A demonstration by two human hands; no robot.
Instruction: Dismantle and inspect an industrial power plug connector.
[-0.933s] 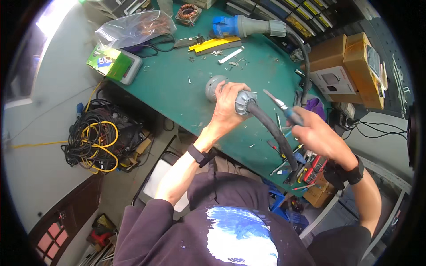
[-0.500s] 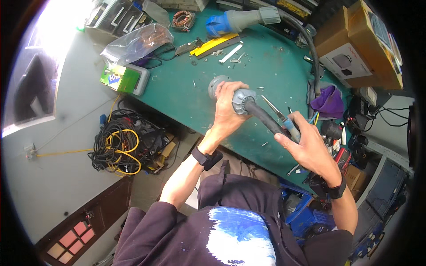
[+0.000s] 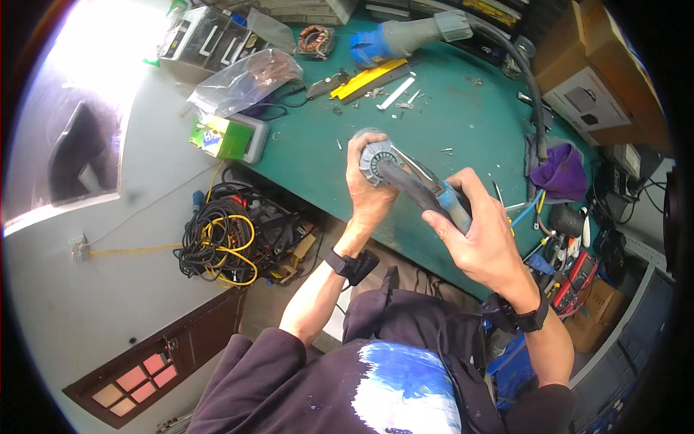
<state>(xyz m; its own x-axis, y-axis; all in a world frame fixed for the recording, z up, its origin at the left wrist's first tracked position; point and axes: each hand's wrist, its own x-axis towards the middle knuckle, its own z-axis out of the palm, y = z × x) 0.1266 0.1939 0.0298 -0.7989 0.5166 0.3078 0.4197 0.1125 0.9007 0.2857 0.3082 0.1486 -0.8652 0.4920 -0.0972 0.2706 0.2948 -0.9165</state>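
Observation:
My left hand [image 3: 369, 197] is closed around a grey round industrial plug [image 3: 376, 163], with its ribbed cable collar turned up towards me. A thick black cable [image 3: 406, 185] leaves the collar and runs towards my right hand [image 3: 486, 239], where its further course is hidden. In that right hand I grip needle-nose pliers [image 3: 450, 204] with blue and grey handles. Their slim jaws lie alongside the cable and point at the plug's collar; whether the tips touch it I cannot tell. Both hands are above the near part of the green workbench [image 3: 303, 170].
A large blue and grey connector [image 3: 397, 40] lies at the back, its thick cable curving down the right. Near it are a yellow bar [image 3: 369, 78], a white strip [image 3: 397, 92] and small screws. A cardboard box [image 3: 600, 79], purple cloth [image 3: 558, 172] and red multimeter [image 3: 576, 278] stand right.
My left hand has tipped the plug so its collar faces me more. The pliers in my right hand have moved left, up against the plug and cable. The whole view has shifted slightly.

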